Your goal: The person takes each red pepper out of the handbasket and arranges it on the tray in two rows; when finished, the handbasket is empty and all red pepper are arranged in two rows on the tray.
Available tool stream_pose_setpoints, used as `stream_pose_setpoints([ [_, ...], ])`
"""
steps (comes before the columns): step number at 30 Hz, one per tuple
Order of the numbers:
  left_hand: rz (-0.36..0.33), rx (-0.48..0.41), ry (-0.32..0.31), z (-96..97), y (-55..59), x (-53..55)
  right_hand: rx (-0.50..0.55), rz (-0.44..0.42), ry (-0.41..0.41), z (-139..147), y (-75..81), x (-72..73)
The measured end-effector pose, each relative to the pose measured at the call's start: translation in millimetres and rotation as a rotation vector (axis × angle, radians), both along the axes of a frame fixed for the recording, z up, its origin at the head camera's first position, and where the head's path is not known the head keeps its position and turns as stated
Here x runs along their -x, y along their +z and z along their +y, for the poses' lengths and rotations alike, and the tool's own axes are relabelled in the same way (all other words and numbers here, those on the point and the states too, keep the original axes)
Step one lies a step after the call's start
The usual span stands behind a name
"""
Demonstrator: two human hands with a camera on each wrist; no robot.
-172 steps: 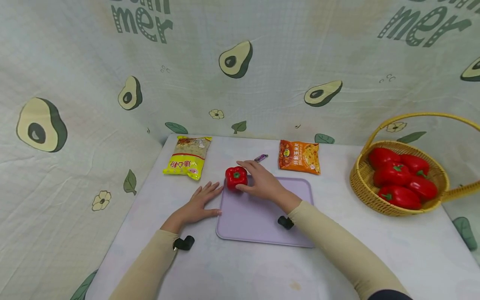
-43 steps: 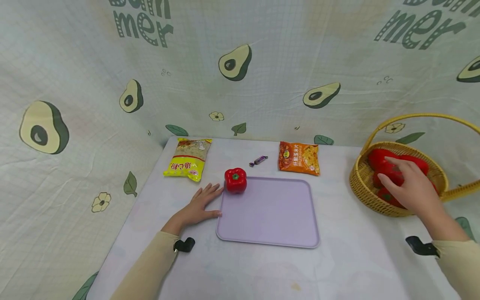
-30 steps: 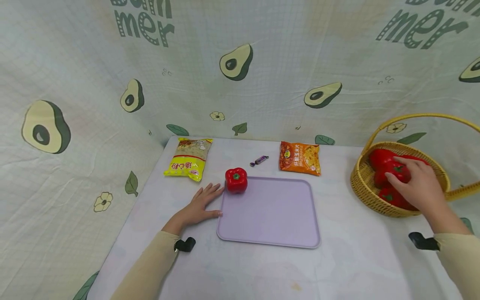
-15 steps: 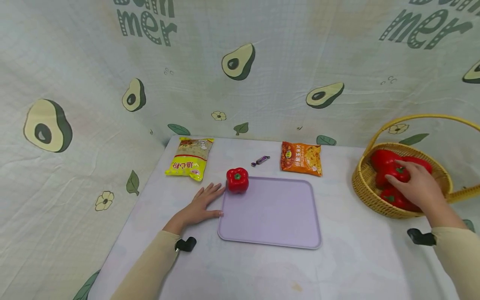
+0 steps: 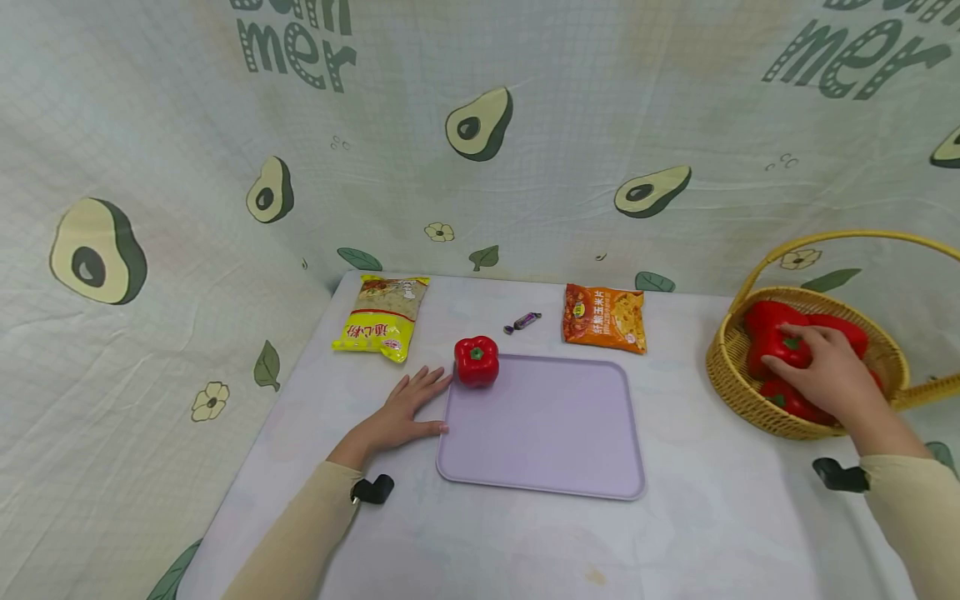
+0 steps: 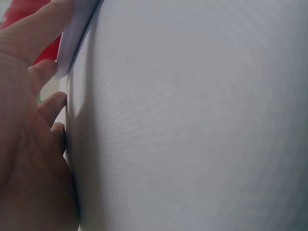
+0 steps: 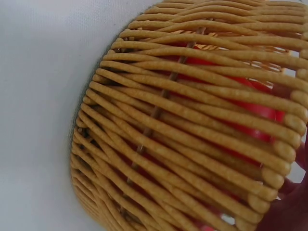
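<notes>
On the table at the left, my left hand (image 5: 401,412) lies with spread fingers. Its thumb and forefinger touch the left rim of a lilac tray (image 5: 540,433). A red bell pepper (image 5: 477,362) stands in the tray's far left corner, stem up. At the right, my right hand (image 5: 832,375) reaches into a yellow wicker basket (image 5: 738,400) and grips a red bell pepper (image 5: 778,348) between thumb and fingers. More red peppers (image 5: 798,403) lie around it, partly covered by the hand. Basket weave (image 7: 192,120) hides most of the peppers in the right wrist view.
Behind the tray lie a yellow pasta bag (image 5: 382,317), a small purple wrapped candy (image 5: 522,322) and an orange snack packet (image 5: 604,318). The basket's tall handle (image 5: 855,236) arches over its far side. A printed cloth (image 5: 555,167) hangs behind the table.
My right hand left the pepper on the tray and went right into the basket. There it has taken hold of another pepper and shifted it slightly left. The left hand stayed put.
</notes>
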State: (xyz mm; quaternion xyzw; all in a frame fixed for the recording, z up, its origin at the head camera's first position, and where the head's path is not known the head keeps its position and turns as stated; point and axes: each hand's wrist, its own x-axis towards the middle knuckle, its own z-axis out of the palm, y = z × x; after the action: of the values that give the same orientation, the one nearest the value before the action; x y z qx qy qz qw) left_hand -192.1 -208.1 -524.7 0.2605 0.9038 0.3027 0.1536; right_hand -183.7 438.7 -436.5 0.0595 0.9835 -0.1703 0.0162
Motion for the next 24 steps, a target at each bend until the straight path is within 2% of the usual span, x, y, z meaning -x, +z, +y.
stream_pose_setpoints([
  [24,-0.012,0.019,0.01,1.8,2.7,-0.9,-0.007,0.023,0.028,-6.7,-1.8,4.5],
])
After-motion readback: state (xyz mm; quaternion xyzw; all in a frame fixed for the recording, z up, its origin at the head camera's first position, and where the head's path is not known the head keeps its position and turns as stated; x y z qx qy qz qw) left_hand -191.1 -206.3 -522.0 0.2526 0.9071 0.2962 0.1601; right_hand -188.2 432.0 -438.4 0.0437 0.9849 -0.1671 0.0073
